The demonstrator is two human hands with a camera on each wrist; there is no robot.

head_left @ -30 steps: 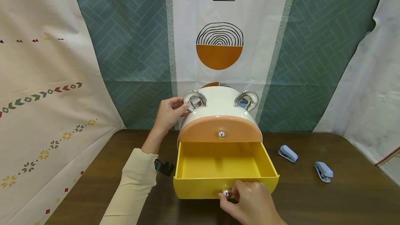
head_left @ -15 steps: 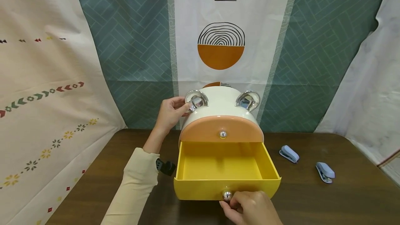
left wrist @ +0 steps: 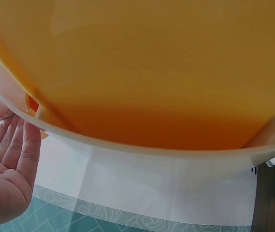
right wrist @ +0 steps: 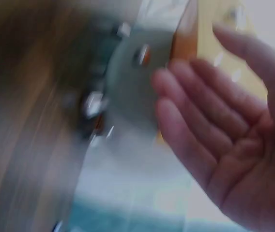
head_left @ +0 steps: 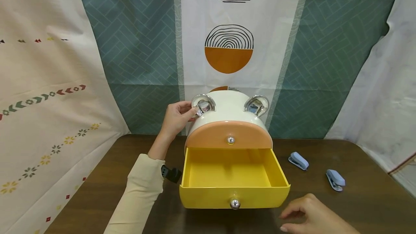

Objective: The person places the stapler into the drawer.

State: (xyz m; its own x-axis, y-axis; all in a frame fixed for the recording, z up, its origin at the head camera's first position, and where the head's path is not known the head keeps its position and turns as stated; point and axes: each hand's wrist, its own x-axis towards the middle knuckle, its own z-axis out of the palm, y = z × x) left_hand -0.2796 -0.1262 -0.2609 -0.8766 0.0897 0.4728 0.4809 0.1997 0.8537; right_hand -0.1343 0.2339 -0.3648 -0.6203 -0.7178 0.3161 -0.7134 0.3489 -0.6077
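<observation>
A white toy-like drawer box [head_left: 227,107] with two silver ears stands mid-table. Its upper peach drawer [head_left: 208,136] is closed, while the lower yellow drawer [head_left: 201,197] is pulled out with nothing visible inside. My left hand [head_left: 177,118] pinches the left silver ear [head_left: 204,104], thumb in front and fingers behind. In the left wrist view the left hand [left wrist: 7,164] is at the box's edge. My right hand [head_left: 308,214] is right of the drawer's silver knob [head_left: 235,204], apart from it, with loosely bent fingers. The right wrist view is blurred, but the right hand [right wrist: 224,130] holds nothing there.
Two pale blue staplers [head_left: 298,160] [head_left: 336,180] lie on the dark wooden table [head_left: 260,223], right of the box. Patterned cloth [head_left: 139,46] hangs close behind and along both sides.
My right hand has let go of the drawer knob and moved to the right. The left hand stays on the ear, and the yellow drawer remains pulled out.
</observation>
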